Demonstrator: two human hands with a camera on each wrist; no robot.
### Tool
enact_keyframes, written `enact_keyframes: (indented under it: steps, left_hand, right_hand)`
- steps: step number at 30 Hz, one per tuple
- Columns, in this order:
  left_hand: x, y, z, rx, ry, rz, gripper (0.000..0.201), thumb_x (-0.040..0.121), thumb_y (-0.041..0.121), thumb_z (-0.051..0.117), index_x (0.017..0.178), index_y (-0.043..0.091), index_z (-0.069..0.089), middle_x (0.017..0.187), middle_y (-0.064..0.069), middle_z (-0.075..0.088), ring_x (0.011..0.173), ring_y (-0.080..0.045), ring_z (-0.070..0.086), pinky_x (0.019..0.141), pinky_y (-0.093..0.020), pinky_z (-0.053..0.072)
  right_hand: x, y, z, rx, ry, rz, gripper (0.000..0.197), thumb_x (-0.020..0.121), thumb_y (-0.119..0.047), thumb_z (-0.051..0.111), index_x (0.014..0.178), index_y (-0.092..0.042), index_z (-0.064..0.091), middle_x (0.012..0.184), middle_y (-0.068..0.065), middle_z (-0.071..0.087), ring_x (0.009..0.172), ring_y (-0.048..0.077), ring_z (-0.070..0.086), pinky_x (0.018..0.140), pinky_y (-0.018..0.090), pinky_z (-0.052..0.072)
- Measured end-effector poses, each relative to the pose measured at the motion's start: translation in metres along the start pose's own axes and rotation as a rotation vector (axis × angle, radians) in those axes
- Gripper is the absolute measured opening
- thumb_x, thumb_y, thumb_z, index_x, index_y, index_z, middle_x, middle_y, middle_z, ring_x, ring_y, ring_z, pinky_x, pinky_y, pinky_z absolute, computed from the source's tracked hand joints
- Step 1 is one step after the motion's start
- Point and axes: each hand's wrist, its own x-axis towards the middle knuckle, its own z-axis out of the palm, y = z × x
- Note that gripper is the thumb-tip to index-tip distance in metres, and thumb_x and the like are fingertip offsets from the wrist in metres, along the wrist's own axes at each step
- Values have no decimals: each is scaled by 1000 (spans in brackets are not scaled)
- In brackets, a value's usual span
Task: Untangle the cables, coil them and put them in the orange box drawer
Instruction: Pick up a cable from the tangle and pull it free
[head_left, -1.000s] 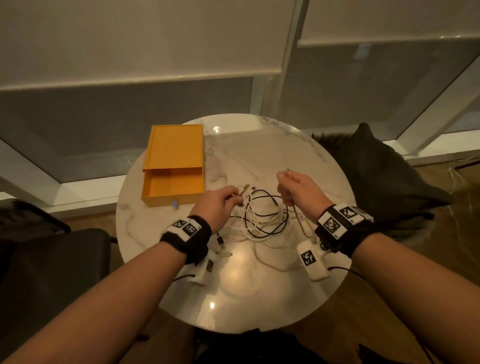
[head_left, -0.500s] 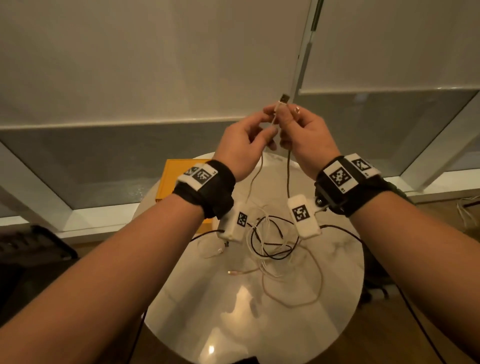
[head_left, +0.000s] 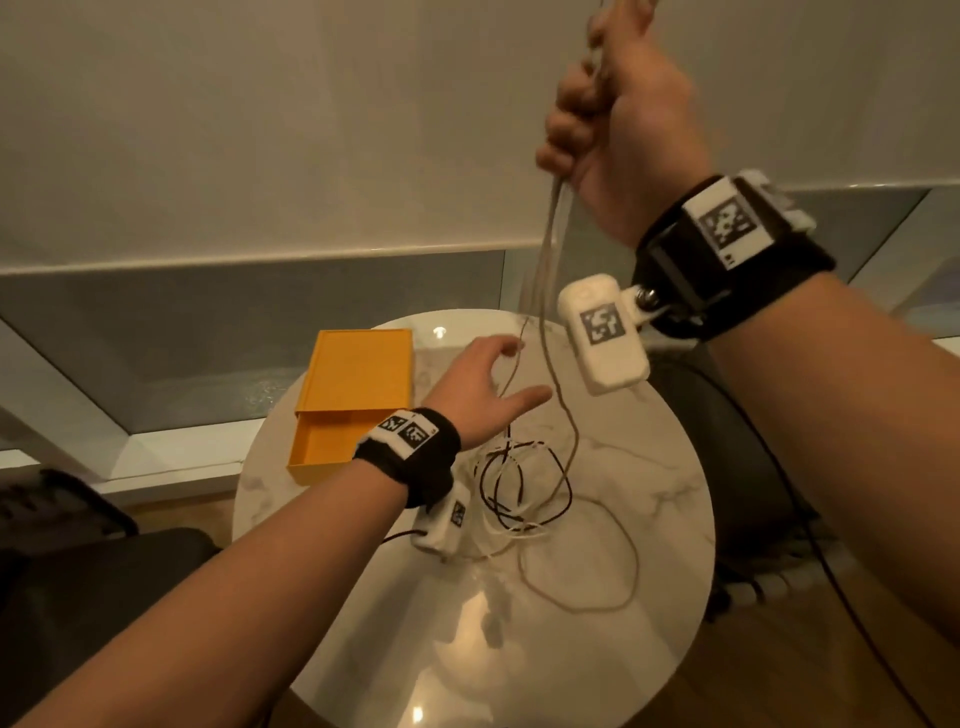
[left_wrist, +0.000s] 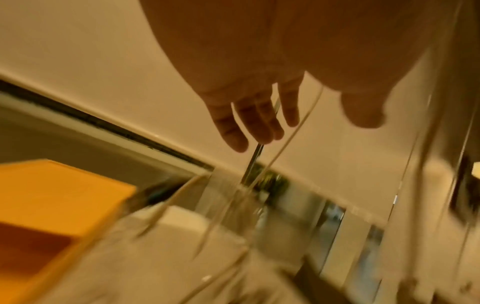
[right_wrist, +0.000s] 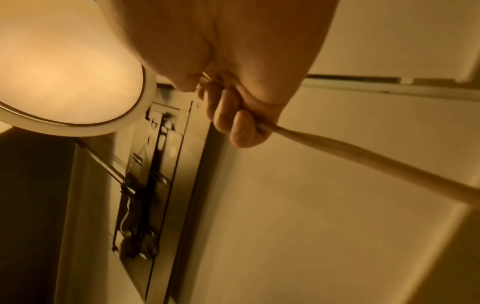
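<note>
My right hand (head_left: 597, 93) is raised high and grips a beige cable (head_left: 550, 244) in its fist; in the right wrist view its curled fingers (right_wrist: 233, 123) close round that beige cable (right_wrist: 363, 162). The cable hangs in two strands down to a tangle of black and white cables (head_left: 514, 488) on the round marble table (head_left: 649, 519). My left hand (head_left: 488, 384) hovers low over the table with fingers spread, beside the hanging strands, holding nothing; its straight fingers (left_wrist: 249, 123) show in the left wrist view. The orange box (head_left: 358, 384) lies at the table's left with its drawer (head_left: 324, 449) pulled out.
A window with lowered blinds (head_left: 260, 130) runs behind the table. A dark cushion or chair (head_left: 727, 441) stands to the right of the table and a dark seat (head_left: 78, 561) to the left. A loop of beige cable (head_left: 613, 582) lies on the table's near part.
My right hand has risen well above the table, pulling the beige cable up. My left hand has let go of the cable, dropped toward the table and opened.
</note>
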Motion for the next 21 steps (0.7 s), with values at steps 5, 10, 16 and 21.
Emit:
enact_keyframes:
  steps: [5, 10, 16, 21]
  left_hand:
    - [4, 53, 0, -445, -109, 23, 28, 103, 29, 43, 126, 16, 54, 105, 1, 67, 93, -8, 64, 90, -26, 52]
    - [-19, 44, 17, -732, -346, -52, 60, 101, 52, 18, 99, 8, 59, 76, -13, 68, 72, -29, 66, 82, -43, 54]
    - [-24, 9, 24, -337, -219, -53, 28, 104, 28, 38, 83, 20, 54, 68, 2, 49, 67, -17, 49, 73, -40, 48]
    - [-11, 16, 13, -136, -121, 29, 22, 104, 19, 37, 91, 21, 55, 82, 2, 55, 76, -15, 49, 72, -29, 38]
  right_hand:
    - [-6, 17, -4, -101, -79, 55, 28, 106, -38, 28, 94, -17, 42, 62, -4, 36, 52, 12, 30, 51, 26, 29]
    - [12, -6, -26, -218, 62, -124, 24, 107, -36, 30, 98, -17, 41, 61, -6, 36, 51, 11, 30, 51, 27, 29]
    - [13, -32, -58, -389, 184, -225, 25, 105, -36, 33, 89, -23, 48, 64, -8, 44, 53, 12, 36, 50, 27, 30]
    - [-38, 36, -60, -1306, -237, 45, 31, 101, -53, 38, 86, -30, 53, 79, -10, 57, 69, 7, 56, 64, 30, 43]
